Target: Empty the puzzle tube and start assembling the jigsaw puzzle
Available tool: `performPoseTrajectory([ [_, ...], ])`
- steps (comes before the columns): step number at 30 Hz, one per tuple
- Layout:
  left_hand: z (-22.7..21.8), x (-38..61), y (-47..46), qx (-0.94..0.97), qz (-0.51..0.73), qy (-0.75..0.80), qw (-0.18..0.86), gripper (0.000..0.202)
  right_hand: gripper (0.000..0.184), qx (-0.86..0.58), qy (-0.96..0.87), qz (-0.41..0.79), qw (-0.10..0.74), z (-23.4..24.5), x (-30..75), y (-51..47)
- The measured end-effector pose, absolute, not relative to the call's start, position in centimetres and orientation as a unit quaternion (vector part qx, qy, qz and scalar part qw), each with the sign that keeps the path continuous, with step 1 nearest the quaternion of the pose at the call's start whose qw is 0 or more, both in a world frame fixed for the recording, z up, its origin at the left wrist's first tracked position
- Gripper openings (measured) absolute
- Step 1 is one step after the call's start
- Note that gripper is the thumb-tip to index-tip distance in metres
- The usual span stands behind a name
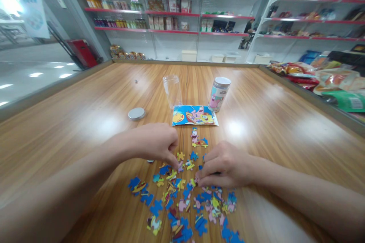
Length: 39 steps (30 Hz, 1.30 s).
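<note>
Several loose jigsaw pieces [182, 205] in blue, pink and yellow lie scattered on the wooden table [85, 121] in front of me. My left hand [155, 142] hovers over the pile with fingers pinched down on a small piece near its top edge. My right hand [225, 165] rests beside it, fingers curled and pressed onto pieces at the pile. A small joined cluster of pieces [198, 138] sits just beyond both hands. Behind it lies the printed reference picture [194, 115].
A clear empty jar [172, 91] stands behind the picture, its round metal lid [136, 113] to the left. A printed can [219, 93] stands at the right. Snack bags [327, 76] lie along the right edge. Store shelves fill the background.
</note>
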<state>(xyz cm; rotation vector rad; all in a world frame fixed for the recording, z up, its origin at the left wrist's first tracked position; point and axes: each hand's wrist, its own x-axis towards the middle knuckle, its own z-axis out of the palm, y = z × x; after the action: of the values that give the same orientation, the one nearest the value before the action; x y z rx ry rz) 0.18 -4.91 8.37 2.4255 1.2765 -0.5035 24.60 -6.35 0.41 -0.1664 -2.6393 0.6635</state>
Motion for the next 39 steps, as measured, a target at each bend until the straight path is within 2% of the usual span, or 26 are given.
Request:
performPoseTrajectory([
  [4,8.1,-0.2,-5.1,0.847,-0.221,0.453,0.165,0.042,0.021,-0.057,-0.949,0.208,0.230,0.8,24.5,-6.5],
  [19,7.1,0.1,-5.1,0.835,-0.205,0.476,0.186,0.045,0.017,-0.134,-0.944,0.143,0.265,0.9,25.0,-6.3],
  [26,7.0,0.1,-5.0,0.831,-0.203,0.481,0.190,0.045,0.018,-0.184,-0.929,0.167,0.275,1.0,25.0,-5.8],
  [39,7.3,0.3,-5.1,0.838,-0.227,0.469,0.162,0.046,0.030,-0.213,-0.918,0.238,0.235,1.5,25.3,-5.5],
])
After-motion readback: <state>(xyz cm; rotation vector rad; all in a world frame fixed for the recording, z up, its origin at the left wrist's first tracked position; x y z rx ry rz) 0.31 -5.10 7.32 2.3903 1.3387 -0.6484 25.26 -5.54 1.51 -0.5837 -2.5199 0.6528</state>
